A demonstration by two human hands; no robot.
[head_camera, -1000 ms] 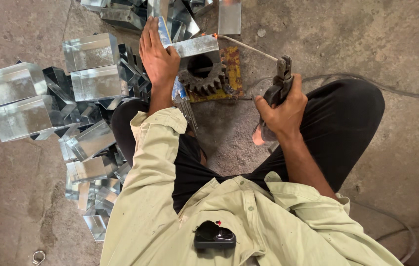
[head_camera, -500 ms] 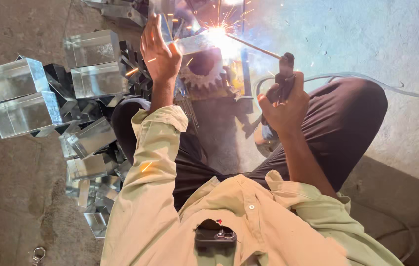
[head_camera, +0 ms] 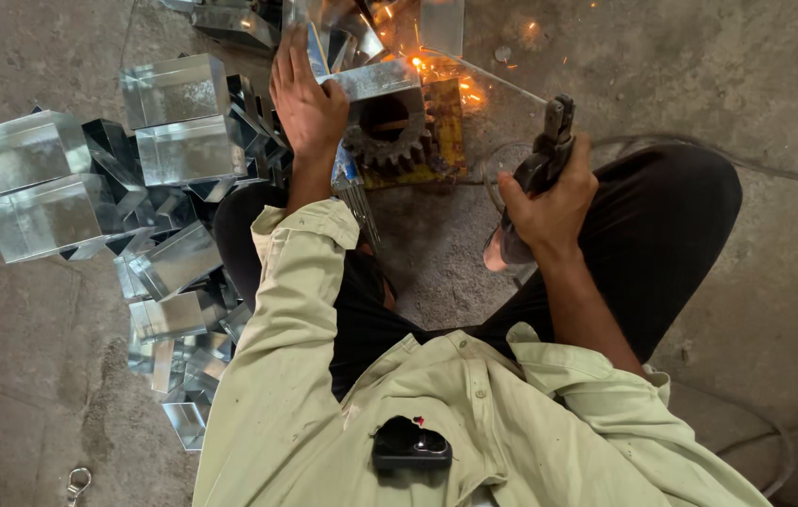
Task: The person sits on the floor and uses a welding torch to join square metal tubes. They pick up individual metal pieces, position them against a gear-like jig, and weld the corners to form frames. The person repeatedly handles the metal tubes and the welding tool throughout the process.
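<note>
Up far, a shiny folded metal piece [head_camera: 375, 80] lies across a toothed gear [head_camera: 390, 141], pressed flat by the left hand [head_camera: 307, 103]. Right hand [head_camera: 549, 202] grips a welding holder [head_camera: 544, 155] tightly, its rod [head_camera: 483, 73] sparking. Shiny boxes [head_camera: 89, 178] crowd left; bare concrete floor [head_camera: 699, 75] right.

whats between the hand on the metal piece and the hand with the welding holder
In the head view, a toothed gear on a yellow block lies between the left hand and the right hand, with bare concrete floor below it.
</note>
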